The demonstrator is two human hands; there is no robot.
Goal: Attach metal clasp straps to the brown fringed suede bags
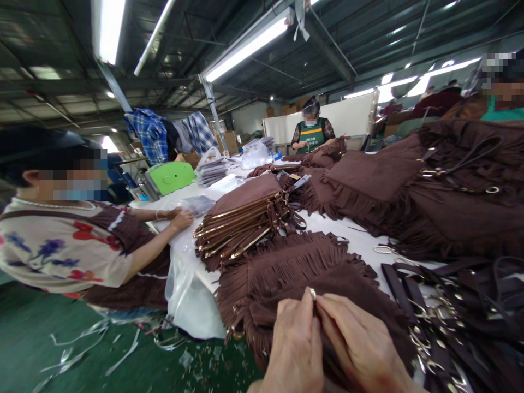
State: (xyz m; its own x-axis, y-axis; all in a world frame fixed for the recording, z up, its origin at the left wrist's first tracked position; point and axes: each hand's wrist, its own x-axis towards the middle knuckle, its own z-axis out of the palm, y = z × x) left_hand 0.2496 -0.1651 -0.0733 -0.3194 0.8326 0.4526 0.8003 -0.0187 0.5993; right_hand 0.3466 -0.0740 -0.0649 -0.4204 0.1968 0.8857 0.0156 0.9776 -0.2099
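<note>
A brown fringed bag [347, 284] lies at the table's near edge, partly covered by my hands. Pinched at its edge, my left hand [292, 341] has thumb and forefinger closed beside a small shiny metal fitting [313, 295]. My right hand [360, 338] is closed too, gripping the bag's edge right against the left fingertips. What kind of fitting it is, I cannot make out. Long fringe [286, 267] spreads out beyond my hands.
Ahead, brown pouches with gold zippers [241, 218] form a stack. Dark straps with metal clasps [442, 322] lie to the right, below a heap of fringed bags [376, 174]. A co-worker [94, 240] handles clear plastic [196, 204] at left; another person [313, 131] works across the table.
</note>
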